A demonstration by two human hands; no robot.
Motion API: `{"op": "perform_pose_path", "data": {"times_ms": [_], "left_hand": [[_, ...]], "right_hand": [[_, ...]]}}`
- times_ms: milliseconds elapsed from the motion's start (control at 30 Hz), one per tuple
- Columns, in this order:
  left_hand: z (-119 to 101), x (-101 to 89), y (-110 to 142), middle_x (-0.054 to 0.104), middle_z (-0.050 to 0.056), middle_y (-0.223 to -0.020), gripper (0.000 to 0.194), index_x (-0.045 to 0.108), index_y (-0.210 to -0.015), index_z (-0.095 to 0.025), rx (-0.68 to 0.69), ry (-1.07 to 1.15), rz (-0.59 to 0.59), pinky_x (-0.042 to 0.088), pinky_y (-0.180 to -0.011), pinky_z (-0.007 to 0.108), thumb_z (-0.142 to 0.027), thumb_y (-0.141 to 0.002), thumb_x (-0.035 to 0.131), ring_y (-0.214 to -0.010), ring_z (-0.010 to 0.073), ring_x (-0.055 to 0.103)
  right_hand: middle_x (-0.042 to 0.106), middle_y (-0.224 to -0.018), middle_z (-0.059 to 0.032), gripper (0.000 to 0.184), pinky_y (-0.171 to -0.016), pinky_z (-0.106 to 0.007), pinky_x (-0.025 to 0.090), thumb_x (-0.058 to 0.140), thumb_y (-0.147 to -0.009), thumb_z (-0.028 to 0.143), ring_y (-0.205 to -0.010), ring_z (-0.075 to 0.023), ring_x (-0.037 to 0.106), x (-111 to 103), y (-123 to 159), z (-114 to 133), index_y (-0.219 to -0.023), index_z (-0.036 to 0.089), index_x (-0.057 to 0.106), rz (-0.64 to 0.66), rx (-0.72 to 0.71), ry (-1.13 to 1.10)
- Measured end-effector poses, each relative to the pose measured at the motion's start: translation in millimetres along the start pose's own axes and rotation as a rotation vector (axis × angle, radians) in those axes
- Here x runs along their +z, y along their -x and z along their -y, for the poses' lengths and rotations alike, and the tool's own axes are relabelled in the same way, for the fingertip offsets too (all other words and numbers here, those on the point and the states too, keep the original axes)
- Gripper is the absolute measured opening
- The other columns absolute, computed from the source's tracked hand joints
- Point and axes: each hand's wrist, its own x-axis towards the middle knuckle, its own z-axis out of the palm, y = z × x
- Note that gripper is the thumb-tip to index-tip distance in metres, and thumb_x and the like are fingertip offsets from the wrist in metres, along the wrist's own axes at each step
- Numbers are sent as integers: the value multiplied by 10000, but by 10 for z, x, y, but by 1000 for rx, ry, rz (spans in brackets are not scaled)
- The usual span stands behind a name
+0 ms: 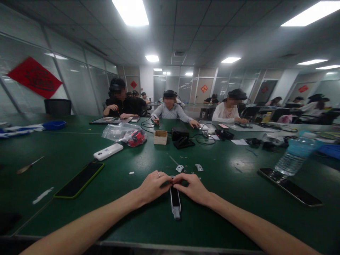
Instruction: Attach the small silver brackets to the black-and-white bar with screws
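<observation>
The left hand (155,184) and right hand (195,188) meet with bent fingers, thumb and forefinger of each closed on the far end of a slim, white-edged device with a dark face and grey tip (175,199); the exact contact is hidden by the fingers. The device lies between the hands, its grey tip pointing toward the person. Just beyond sit two small silvery plates with holes (180,168) (199,167) — flat and irregular in outline — among tiny loose bits. The green, faintly glossy desk (228,209) stretches from the right hand to a black, glassy phone (289,186), and from the left hand to a dark phone with a lime-green edge (81,180). The desk's near edge runs beneath both forearms.
</observation>
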Motion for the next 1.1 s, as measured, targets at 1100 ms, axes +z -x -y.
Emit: {"op": "perform_pose_path", "data": {"times_ms": [1100], "left_hand": [[133, -67, -72, 617, -30, -666, 99, 633, -815, -160, -456, 191, 216, 417, -545, 197, -152, -717, 624, -549, 105, 541]], "right_hand": [[666, -914, -36, 124, -743, -315, 518, 604, -822, 177, -816, -161, 625, -186, -25, -356, -934, 161, 652, -14, 78, 202]]}}
